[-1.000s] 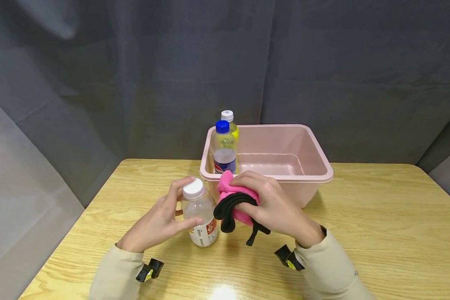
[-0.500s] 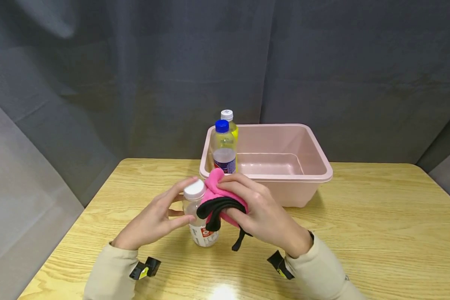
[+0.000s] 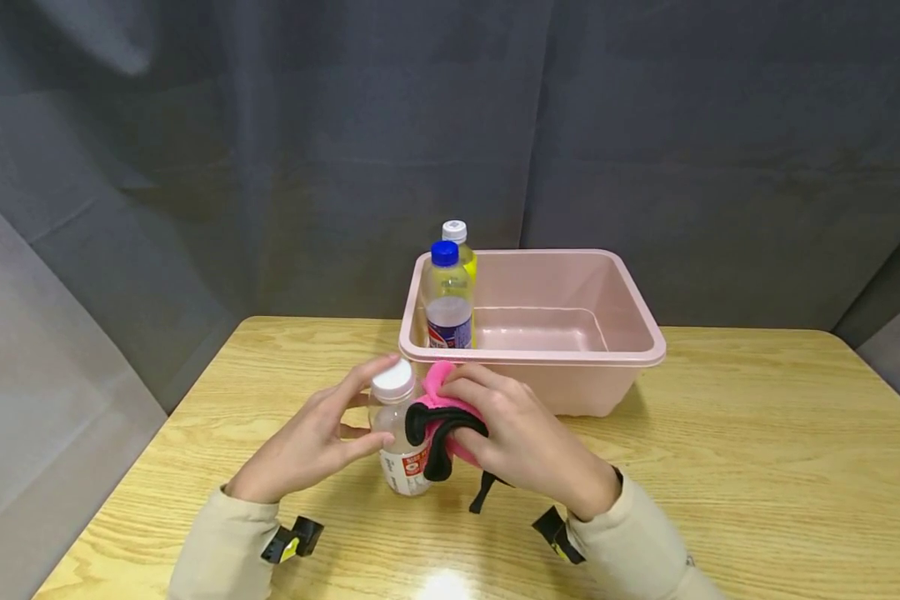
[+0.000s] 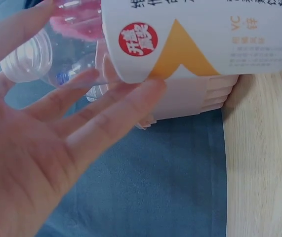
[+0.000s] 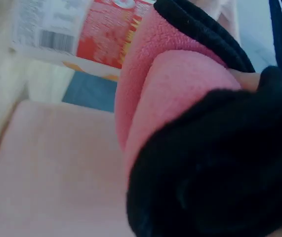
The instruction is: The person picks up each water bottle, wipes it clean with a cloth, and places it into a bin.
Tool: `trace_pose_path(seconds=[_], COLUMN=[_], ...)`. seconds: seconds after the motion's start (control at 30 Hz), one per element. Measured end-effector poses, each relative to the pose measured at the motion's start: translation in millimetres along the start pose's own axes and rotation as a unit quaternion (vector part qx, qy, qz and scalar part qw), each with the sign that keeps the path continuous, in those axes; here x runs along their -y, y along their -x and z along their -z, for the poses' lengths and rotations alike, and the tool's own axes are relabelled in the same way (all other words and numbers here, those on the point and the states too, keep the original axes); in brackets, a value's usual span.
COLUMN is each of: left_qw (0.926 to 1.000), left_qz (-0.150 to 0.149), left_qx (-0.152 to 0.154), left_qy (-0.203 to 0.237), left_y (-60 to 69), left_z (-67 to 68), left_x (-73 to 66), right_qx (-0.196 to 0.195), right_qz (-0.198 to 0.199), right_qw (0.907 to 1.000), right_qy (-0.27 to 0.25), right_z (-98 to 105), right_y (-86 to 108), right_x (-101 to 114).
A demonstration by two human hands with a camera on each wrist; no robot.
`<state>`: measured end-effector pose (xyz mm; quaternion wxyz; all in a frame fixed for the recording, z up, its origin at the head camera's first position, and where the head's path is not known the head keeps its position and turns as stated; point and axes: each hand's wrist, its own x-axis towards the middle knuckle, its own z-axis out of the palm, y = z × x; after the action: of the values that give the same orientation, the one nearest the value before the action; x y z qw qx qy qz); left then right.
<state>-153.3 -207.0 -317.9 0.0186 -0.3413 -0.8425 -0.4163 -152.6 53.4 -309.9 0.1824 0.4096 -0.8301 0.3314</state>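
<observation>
A clear plastic bottle with a white cap and a printed label stands on the table. My left hand holds it between thumb and fingers near its shoulder; in the left wrist view those fingers spread along its side. Bunched in my right hand is a pink cloth with black edging and a dangling black strap. The cloth lies against the bottle's right side and covers part of it. Some of my right fingers are hidden behind the folds.
A pink plastic bin stands just behind my hands. At its left end are a blue-capped bottle and a white-capped bottle with yellow contents. A dark curtain hangs behind the wooden table.
My right hand has brought the cloth leftward onto the bottle, then slid it a little lower. The left hand has shifted slightly left and keeps its hold.
</observation>
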Motion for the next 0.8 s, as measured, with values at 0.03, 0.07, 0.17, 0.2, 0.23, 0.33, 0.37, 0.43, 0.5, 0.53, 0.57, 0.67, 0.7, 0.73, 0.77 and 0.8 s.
trace_pose_path(seconds=[0.03,0.07,0.17,0.2,0.23,0.33,0.37,0.43,0.5,0.53,0.57,0.67,0.7,0.73,0.77,0.8], left_qw=[1.0000,1.0000,1.0000,1.0000,1.0000,1.0000,1.0000,0.9999,0.9999,0.9999,0.9999,0.9999,0.9999,0.9999,0.9999,0.9999], left_qz=[0.001,0.003,0.006,0.006,0.006,0.002,0.001,0.000,-0.003,-0.004,-0.005,-0.008,-0.008,-0.008,-0.009,-0.008], left_qx=[0.000,-0.001,-0.002,-0.002,-0.003,-0.005,-0.007,-0.011,-0.014,-0.015,-0.016,-0.013,-0.012,-0.011,-0.010,-0.009], left_qy=[0.001,0.001,0.001,0.001,0.001,0.003,0.002,0.000,-0.001,-0.001,0.001,0.005,0.006,0.007,0.007,0.007], left_y=[0.2,0.3,0.7,1.0,1.4,2.7,3.1,3.8,4.2,4.1,4.0,2.9,2.3,1.7,1.3,0.9], left_z=[0.1,0.4,0.8,0.8,0.7,-0.5,-1.1,-1.8,-1.9,-1.8,-1.6,-1.3,-1.4,-1.5,-1.6,-1.8], left_x=[0.0,-0.1,-0.2,-0.3,-0.3,-0.2,-0.1,0.2,0.7,0.7,0.8,0.6,0.3,0.1,0.1,-0.1], right_qx=[0.010,0.019,0.050,0.067,0.088,0.176,0.202,0.241,0.259,0.260,0.260,0.264,0.265,0.264,0.262,0.254], right_qz=[-0.006,-0.010,-0.021,-0.025,-0.031,-0.057,-0.062,-0.071,-0.075,-0.075,-0.077,-0.086,-0.088,-0.088,-0.088,-0.086], right_qw=[0.9999,0.9998,0.9985,0.9974,0.9957,0.9826,0.9770,0.9671,0.9618,0.9616,0.9614,0.9596,0.9590,0.9592,0.9596,0.9620], right_qy=[0.003,0.003,0.000,0.000,0.002,0.017,0.025,0.039,0.046,0.045,0.047,0.047,0.047,0.049,0.052,0.051], right_z=[-2,-4,-9,-11,-14,-25,-30,-37,-42,-43,-43,-41,-40,-40,-39,-38], right_y=[0.2,0.4,0.1,0.5,1.0,2.6,3.3,4.0,4.3,4.5,4.5,4.7,4.7,4.7,4.7,4.8], right_x=[-1,-2,-6,-8,-10,-14,-15,-17,-17,-17,-17,-17,-17,-18,-18,-18])
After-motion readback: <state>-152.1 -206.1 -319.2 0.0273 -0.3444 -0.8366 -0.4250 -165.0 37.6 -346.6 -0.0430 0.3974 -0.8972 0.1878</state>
